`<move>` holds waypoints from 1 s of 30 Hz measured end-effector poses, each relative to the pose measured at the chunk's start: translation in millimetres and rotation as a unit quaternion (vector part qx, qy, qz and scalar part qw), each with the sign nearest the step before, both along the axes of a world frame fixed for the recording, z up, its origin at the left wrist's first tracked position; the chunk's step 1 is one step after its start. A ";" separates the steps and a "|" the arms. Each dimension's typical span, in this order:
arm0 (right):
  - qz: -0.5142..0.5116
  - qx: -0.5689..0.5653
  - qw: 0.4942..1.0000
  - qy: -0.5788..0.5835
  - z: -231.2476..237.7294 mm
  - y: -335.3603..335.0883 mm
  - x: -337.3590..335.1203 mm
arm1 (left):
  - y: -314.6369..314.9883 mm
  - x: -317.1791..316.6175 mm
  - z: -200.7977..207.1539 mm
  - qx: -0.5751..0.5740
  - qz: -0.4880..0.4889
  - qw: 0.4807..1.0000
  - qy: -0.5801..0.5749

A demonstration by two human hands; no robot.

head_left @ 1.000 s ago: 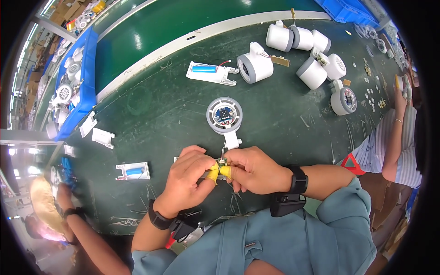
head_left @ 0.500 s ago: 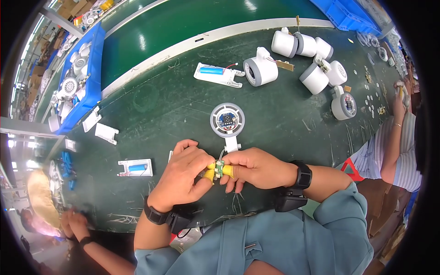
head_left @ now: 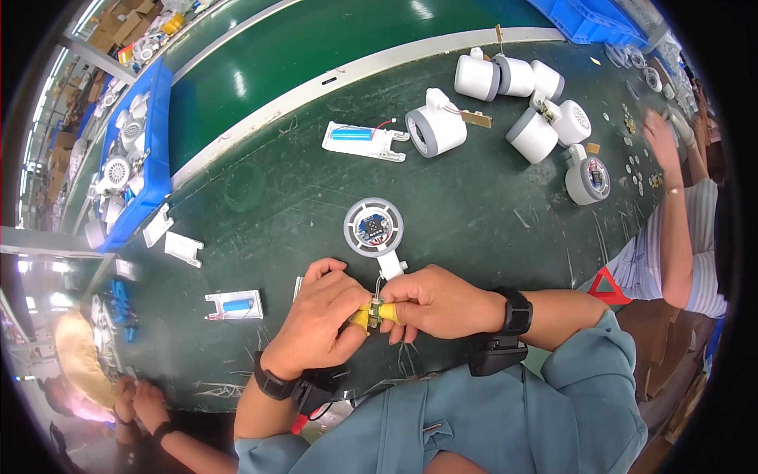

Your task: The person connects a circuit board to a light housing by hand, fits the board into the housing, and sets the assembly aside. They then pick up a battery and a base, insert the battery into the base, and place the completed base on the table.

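My left hand [head_left: 317,317] and my right hand [head_left: 444,303] meet near the table's front edge, yellow covers on some of their fingertips. Between them they pinch a small green circuit board [head_left: 375,311]; the fingers hide part of it. Thin wires run from the board up to the white stem [head_left: 389,265] of a round white unit. That unit's round head [head_left: 373,227] lies just beyond my hands, with a grey rim and a dark little display board in its middle. Partly behind my left hand, a narrow white piece [head_left: 298,286] shows.
White shells with blue batteries [head_left: 351,134] [head_left: 238,306] lie far and left. Several white cylindrical units [head_left: 478,77] stand at the back right. A blue crate [head_left: 160,130] of parts is at far left. Co-workers' hands [head_left: 660,142] [head_left: 150,407] are at both sides.
The whole view has shifted slightly. My hands keep hold of the circuit board, and the round unit sits a little closer to them. At right a co-worker's hand has moved up and leftward.
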State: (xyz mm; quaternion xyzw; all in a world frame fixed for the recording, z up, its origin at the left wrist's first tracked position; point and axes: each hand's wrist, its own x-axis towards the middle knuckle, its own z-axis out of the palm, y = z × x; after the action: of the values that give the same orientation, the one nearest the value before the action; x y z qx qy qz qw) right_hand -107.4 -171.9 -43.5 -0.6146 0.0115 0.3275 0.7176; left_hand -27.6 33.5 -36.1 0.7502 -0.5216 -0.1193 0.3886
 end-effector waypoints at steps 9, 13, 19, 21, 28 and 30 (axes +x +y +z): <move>0.022 -0.007 0.999 -0.030 -3.7 0.8 2.0 | 2.3 1.8 0.8 0.012 0.007 1.000 -0.012; 0.030 0.004 0.999 -0.038 -4.9 1.1 2.6 | 8.1 0.9 1.1 0.014 0.025 0.999 -0.020; 0.074 0.016 0.996 -0.049 -3.3 -0.6 1.9 | 21.8 7.6 9.2 -0.073 0.121 0.986 -0.089; 0.088 -0.018 0.994 -0.062 -5.1 -2.6 1.4 | 31.5 9.6 22.7 -0.059 0.184 0.973 -0.127; 0.078 -0.024 0.992 -0.098 -6.6 0.0 0.3 | 138.3 3.8 67.0 -0.039 0.486 0.854 -0.181; 0.077 -0.028 0.991 -0.104 -8.0 0.1 -0.2 | 170.0 3.6 69.2 -0.065 0.539 0.825 -0.158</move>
State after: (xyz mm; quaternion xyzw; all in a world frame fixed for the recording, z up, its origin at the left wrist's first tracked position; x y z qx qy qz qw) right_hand -107.6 -171.9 -51.5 -0.6646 -0.1012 0.3151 0.6699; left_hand -24.0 203.5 33.1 0.8936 -0.0943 0.2632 0.3510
